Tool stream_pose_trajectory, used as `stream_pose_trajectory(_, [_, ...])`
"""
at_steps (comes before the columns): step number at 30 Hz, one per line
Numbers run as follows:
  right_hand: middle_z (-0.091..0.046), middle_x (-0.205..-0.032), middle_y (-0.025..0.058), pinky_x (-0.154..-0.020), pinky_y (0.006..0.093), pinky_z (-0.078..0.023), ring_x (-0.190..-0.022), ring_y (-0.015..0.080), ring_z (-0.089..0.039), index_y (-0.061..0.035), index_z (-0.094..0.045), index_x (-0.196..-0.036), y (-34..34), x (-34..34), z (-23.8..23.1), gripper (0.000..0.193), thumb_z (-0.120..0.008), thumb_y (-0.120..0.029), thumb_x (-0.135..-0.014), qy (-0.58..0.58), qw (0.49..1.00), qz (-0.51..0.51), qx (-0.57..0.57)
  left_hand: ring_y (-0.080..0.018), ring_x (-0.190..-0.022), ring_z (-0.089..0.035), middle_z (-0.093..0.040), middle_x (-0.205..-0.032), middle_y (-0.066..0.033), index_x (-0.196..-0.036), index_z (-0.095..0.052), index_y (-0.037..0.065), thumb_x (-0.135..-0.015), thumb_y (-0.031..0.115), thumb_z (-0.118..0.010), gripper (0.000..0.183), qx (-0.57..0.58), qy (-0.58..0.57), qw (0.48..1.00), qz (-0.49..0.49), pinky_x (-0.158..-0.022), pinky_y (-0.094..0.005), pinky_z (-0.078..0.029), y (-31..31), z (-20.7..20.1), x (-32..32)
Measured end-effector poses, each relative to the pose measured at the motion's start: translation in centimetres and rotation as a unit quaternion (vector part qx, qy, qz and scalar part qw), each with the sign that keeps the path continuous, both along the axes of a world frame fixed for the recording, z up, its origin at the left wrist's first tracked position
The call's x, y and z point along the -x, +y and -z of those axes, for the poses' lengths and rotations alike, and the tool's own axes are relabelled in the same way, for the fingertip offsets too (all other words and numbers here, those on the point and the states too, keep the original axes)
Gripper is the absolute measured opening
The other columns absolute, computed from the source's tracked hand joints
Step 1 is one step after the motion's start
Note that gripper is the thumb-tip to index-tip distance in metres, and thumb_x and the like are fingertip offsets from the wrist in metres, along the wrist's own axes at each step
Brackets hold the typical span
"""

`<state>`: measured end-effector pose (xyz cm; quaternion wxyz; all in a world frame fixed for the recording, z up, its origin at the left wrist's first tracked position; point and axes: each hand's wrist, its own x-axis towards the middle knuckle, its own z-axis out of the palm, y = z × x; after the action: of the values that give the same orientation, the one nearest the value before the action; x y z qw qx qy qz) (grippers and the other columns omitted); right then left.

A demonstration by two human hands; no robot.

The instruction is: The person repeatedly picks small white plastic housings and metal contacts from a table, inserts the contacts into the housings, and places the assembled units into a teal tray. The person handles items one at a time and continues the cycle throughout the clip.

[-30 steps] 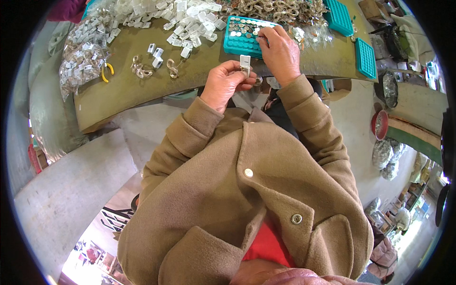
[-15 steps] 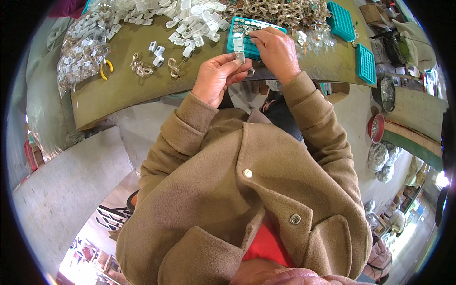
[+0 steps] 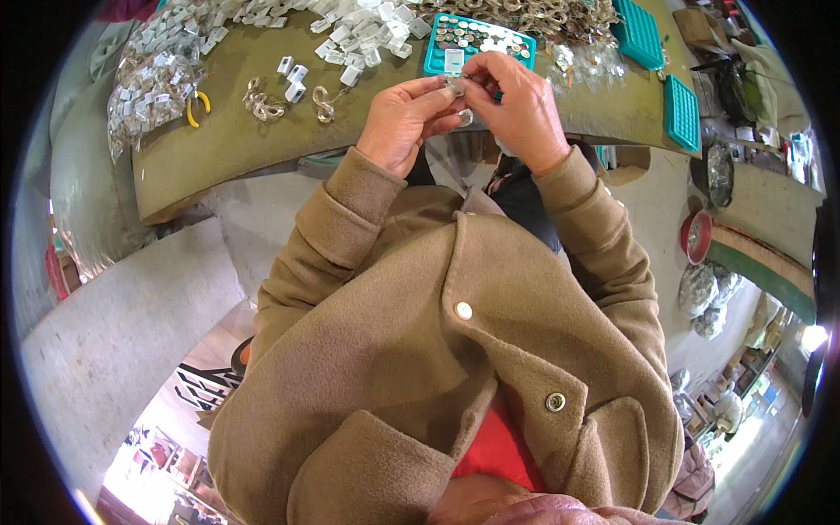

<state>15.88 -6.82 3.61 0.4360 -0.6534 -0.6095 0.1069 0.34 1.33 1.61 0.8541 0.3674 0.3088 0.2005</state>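
My left hand pinches a small white plastic case whose lid is swung up. The fingers of my right hand are closed and meet the near end of this case; whatever lies between them is hidden. Behind both hands lies a turquoise tray with round silvery button cells in it. Below my fingers hangs a loop of clear wire, apparently joined to the case.
White cases are heaped at the back, beside bundled clear wires. Three loose cases, two wire coils and yellow-handled pliers lie to the left. More turquoise trays rest at the table's right end.
My right hand has come from the tray of button cells to the case, and its fingers now meet my left hand's there. The left hand has tipped the case slightly.
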Motion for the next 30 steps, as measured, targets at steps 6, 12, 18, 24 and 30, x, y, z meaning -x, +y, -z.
stream_pose_trajectory(6, [-0.063,-0.08,0.0098,-0.063,0.036,-0.052,-0.073,0.0303,-0.063,-0.004,-0.062,-0.089,-0.9,0.5,0.5,0.009,-0.067,-0.008,-0.082,-0.028,0.999,0.015,-0.034,-0.0121,-0.089,-0.067,-0.068,-0.105,-0.0084,-0.119,-0.062,-0.003,-0.093,0.008,-0.063,0.029,-0.061,0.008,0.998,0.006,-0.078,-0.0238,-0.057,-0.6,0.0,0.0])
stream_pose_trajectory(12, [-0.066,-0.082,0.0102,-0.064,0.034,-0.053,-0.073,0.0277,-0.066,-0.0042,-0.07,-0.088,-2.7,1.5,1.7,0.007,-0.067,-0.006,-0.082,0.017,0.997,0.054,-0.047,-0.0128,-0.087,-0.068,-0.069,-0.101,-0.0075,-0.117,-0.063,-0.002,-0.09,0.011,-0.068,0.031,-0.026,0.025,0.999,0.007,-0.074,-0.0227,-0.056,-1.5,0.9,-0.3])
stream_pose_trajectory(18, [-0.068,-0.086,0.0051,-0.059,0.0215,-0.048,-0.067,0.0065,-0.062,-0.0039,-0.073,-0.103,-3.1,-1.0,1.7,0.015,-0.064,-0.008,-0.09,0.176,0.98,0.096,-0.009,-0.0095,-0.085,-0.068,-0.07,-0.098,-0.0063,-0.112,-0.064,0.002,-0.095,0.017,-0.061,0.023,0.021,0.05,0.999,0.004,-0.068,-0.0194,-0.056,-1.7,1.1,-0.7])
stream_pose_trajectory(24, [-0.064,-0.085,0.009,-0.065,0.0379,-0.052,-0.075,0.0306,-0.064,-0.0098,-0.071,-0.092,-0.1,-3.9,2.4,0.01,-0.064,-0.009,-0.085,-0.093,0.985,0.136,-0.054,-0.0092,-0.082,-0.068,-0.07,-0.098,-0.006,-0.106,-0.065,0.003,-0.096,0.019,-0.06,0.02,0.002,0.056,0.998,0.012,-0.066,-0.0203,-0.056,-1.6,0.6,-1.2])
stream_pose_trajectory(30, [-0.061,-0.086,0.0094,-0.07,0.0421,-0.052,-0.081,0.0324,-0.063,-0.0098,-0.067,-0.092,0.2,-3.7,3.2,0.011,-0.062,-0.009,-0.082,-0.186,0.975,0.117,0.003,-0.0118,-0.087,-0.069,-0.07,-0.101,-0.0087,-0.108,-0.064,0.002,-0.096,0.019,-0.06,0.02,0.02,0.056,0.998,-0.007,-0.068,-0.0215,-0.057,-1.6,0.5,-0.9])
